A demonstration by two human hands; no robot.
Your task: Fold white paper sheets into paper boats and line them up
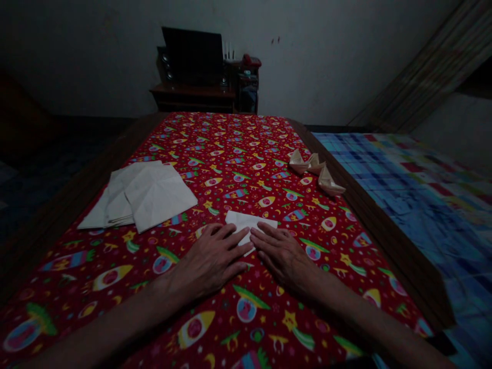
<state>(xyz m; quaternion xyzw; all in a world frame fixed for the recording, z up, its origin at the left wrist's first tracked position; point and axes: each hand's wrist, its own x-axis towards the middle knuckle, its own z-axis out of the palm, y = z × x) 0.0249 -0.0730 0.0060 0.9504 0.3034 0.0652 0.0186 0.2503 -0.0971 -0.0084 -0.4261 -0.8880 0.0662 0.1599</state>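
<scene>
A small folded sheet of white paper (251,219) lies on the red patterned cloth in front of me, its upper edge showing beyond my fingers. Across its left part rests my left hand (217,253), fingers stretched out and pressing flat. My right hand (282,251) lies over the right part in the same way, fingers extended. The fingertips of both hands nearly meet at the paper's middle. Much of its lower portion is hidden beneath them.
Several creased white paper sheets (159,197) overlap at the left. Folded paper shapes (328,182) with pointed tips stand near the table's right edge. The red cloth (230,174) covers the wooden table. Beyond it are a dark monitor (194,56) and a wooden desk (192,97). Blue checked fabric (357,169) spreads at the right.
</scene>
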